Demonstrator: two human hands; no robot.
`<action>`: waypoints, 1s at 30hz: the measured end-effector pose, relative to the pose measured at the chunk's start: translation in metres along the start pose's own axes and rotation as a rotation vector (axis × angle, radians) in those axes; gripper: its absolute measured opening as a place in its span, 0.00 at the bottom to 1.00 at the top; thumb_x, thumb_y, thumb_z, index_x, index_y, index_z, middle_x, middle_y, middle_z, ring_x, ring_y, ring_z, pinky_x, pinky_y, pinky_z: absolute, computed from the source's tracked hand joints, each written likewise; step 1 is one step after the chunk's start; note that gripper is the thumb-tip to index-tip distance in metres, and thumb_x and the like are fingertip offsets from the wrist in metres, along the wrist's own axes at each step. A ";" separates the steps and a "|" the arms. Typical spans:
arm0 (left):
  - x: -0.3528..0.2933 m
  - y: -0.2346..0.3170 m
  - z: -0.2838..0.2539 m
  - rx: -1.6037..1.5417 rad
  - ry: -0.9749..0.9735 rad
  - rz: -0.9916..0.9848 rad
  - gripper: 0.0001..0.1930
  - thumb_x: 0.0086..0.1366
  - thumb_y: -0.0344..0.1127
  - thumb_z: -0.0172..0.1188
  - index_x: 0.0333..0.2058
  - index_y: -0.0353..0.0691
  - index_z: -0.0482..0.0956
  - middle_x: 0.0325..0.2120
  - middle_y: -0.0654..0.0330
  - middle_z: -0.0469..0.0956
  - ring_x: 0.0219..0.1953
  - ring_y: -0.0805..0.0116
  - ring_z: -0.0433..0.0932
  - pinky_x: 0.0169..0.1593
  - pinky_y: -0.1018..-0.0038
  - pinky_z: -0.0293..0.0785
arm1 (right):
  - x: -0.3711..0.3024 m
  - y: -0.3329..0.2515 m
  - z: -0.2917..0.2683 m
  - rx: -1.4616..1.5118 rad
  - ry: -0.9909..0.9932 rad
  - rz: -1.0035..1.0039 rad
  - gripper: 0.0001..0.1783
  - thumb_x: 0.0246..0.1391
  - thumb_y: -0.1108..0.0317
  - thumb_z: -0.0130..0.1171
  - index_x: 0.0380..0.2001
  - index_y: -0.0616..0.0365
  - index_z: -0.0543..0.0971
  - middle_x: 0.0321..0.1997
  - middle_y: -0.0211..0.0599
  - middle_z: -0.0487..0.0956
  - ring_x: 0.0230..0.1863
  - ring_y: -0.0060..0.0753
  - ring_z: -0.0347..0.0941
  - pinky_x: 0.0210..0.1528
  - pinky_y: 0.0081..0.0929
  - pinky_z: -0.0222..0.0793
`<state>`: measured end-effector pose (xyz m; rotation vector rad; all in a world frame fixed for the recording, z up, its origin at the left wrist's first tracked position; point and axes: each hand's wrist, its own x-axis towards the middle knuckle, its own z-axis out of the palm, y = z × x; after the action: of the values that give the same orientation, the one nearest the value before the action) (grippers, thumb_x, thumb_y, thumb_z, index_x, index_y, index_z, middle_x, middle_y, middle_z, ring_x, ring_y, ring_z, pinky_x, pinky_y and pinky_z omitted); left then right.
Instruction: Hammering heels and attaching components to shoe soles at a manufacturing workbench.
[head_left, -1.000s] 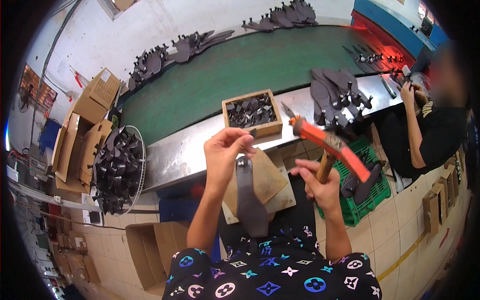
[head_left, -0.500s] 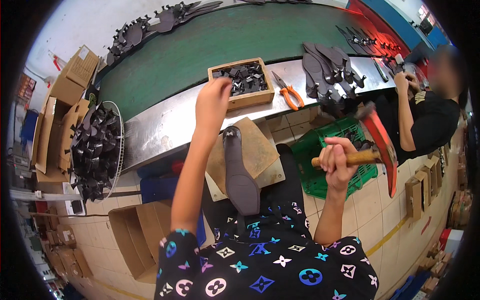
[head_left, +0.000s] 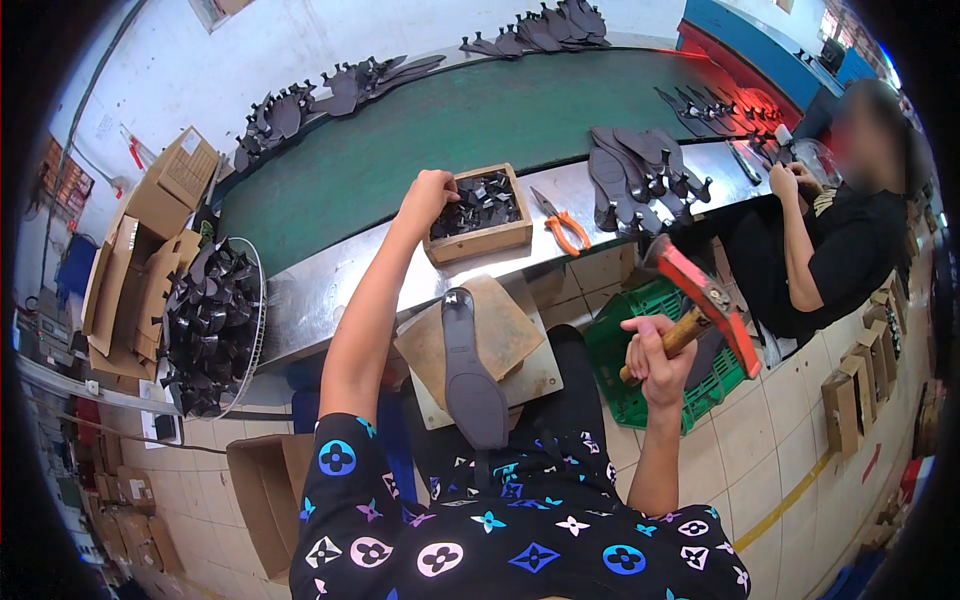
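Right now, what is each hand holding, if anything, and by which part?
The right hand holds the hammer by its wooden handle. The left hand is at the wooden box of black pieces; whether it grips one cannot be told.

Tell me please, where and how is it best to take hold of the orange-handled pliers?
Probably by the orange handles, from the near side: the pliers lie beside the wooden box, handle ends nearest, metal nose pointing away.

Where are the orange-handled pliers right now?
In the head view, the orange-handled pliers lie on the metal counter by its edge, right of the wooden box and left of the grey soles.
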<state>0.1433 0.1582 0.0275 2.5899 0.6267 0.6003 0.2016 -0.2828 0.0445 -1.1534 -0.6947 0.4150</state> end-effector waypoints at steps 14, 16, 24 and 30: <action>-0.054 0.021 -0.024 -0.500 0.049 -0.245 0.19 0.57 0.29 0.69 0.48 0.35 0.82 0.33 0.56 0.85 0.33 0.77 0.80 0.41 0.79 0.75 | -0.001 -0.010 0.032 -0.212 -0.059 -0.023 0.12 0.64 0.68 0.58 0.38 0.67 0.84 0.14 0.23 0.71 0.11 0.10 0.60 0.13 0.13 0.51; -0.084 0.054 -0.028 -0.751 0.091 -0.247 0.17 0.58 0.29 0.68 0.47 0.33 0.83 0.32 0.57 0.85 0.32 0.76 0.80 0.41 0.78 0.75 | -0.002 -0.015 0.037 -0.190 -0.043 -0.041 0.11 0.64 0.68 0.59 0.38 0.67 0.84 0.16 0.24 0.73 0.11 0.10 0.60 0.13 0.13 0.52; -0.235 0.194 -0.073 -1.289 0.152 -0.155 0.12 0.66 0.29 0.63 0.45 0.28 0.82 0.33 0.57 0.81 0.33 0.73 0.78 0.39 0.76 0.75 | -0.004 -0.034 0.081 -0.149 -0.148 -0.053 0.10 0.63 0.69 0.60 0.38 0.66 0.85 0.19 0.24 0.75 0.14 0.11 0.63 0.15 0.12 0.56; -0.274 0.231 -0.089 -1.320 0.244 -0.156 0.08 0.64 0.26 0.64 0.40 0.28 0.83 0.33 0.55 0.81 0.32 0.71 0.78 0.36 0.77 0.75 | -0.015 -0.039 0.099 -0.077 -0.264 -0.053 0.14 0.63 0.68 0.59 0.47 0.67 0.80 0.19 0.25 0.74 0.14 0.11 0.63 0.15 0.12 0.55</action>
<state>-0.0452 -0.1431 0.1265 1.2384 0.2959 0.8749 0.1211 -0.2387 0.0998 -1.1612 -0.9762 0.5045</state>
